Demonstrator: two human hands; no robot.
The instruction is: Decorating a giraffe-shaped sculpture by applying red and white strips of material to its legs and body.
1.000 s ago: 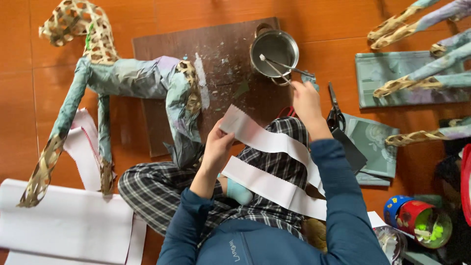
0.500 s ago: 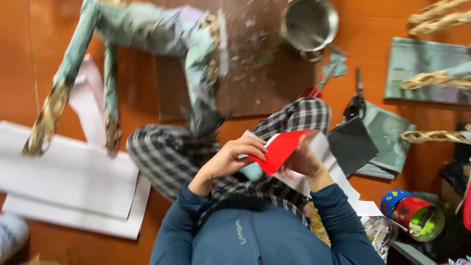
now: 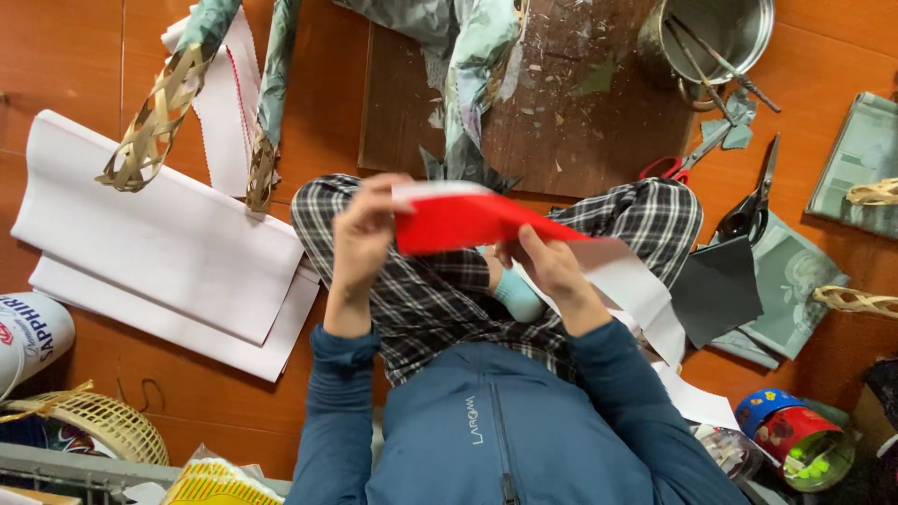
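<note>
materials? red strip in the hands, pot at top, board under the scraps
Red strip: likely paper, red one side, white the other; bends softly between left hand and right hand.
Pot: metal, dull grey sheen.
Board: probably wood or hardboard, matt brown, scuffed, glue-flecked.

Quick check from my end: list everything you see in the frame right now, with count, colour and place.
red paper strip: 1, red with a white back, held over the lap
white paper sheets: a stack, white, floor at left
board: 1, brown, floor at top centre
paper-covered figure: 1, grey-green with woven tan feet, top
metal pot: 1, silver, top right
red-handled scissors: 1, by the board's right edge
black scissors: 1, right
dark paper piece: 1, grey, right of the knee
woven basket: 1, tan, bottom left
left hand: grips the strip's left end
right hand: pinches the strip's right part
</note>
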